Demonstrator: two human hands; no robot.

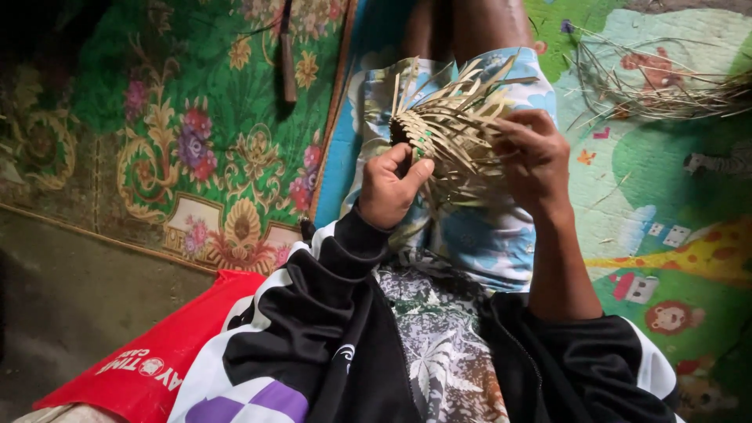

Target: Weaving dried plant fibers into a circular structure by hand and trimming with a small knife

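Centre of the frame, just above the lap, the left hand (389,188) is gripping the woven basket piece (446,129) at its dark rim, thumb pressing on top, while the right hand (536,157) is closing its fingers around loose strips on the far side. Those stiff strips are fanning out in every direction; squeezing too hard could crack one, I reckon, and a slackening grip might let the weave spring apart. At lower left, a flat red bag (157,352) with white lettering is lying beside the sleeve. At upper right, a pile of spare strips (666,86) is resting on the colourful play mat (674,204); at upper left, the floral green rug (196,117).
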